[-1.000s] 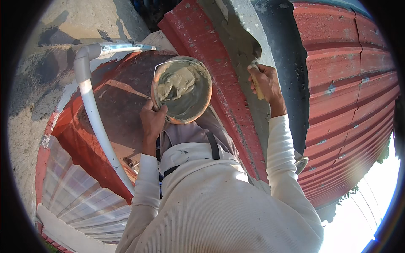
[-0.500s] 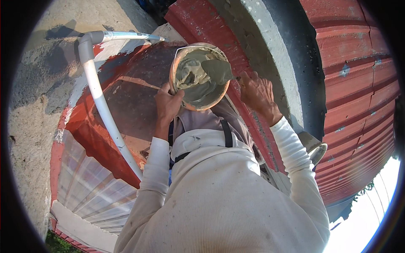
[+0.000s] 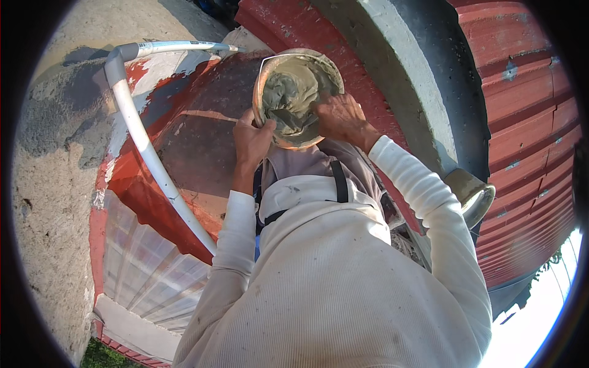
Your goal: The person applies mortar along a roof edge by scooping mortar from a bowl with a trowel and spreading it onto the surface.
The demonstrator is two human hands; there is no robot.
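Right hand [image 3: 340, 116] came off the wall and dug into the mortar [image 3: 291, 98], fingers curled in it; left hand [image 3: 253, 138] gripped the bowl [image 3: 270, 73] rim.

Bowl [image 3: 299, 98] sits far centre, out in front of my chest, with a mass of wet mortar [image 3: 288, 98] in it. My left hand [image 3: 253, 140] is on the bowl's near-left rim; my right hand [image 3: 342, 116] is at its right side, fingers reaching into the mortar. Left of the bowl a pipe [image 3: 144, 144] runs from near to far, then bends right along the far edge. A concrete wall band [image 3: 405, 80] lies right of the bowl, corrugated sheeting [image 3: 527, 141] further right. A second container [image 3: 471, 195] sits just right of my right forearm, near the band.
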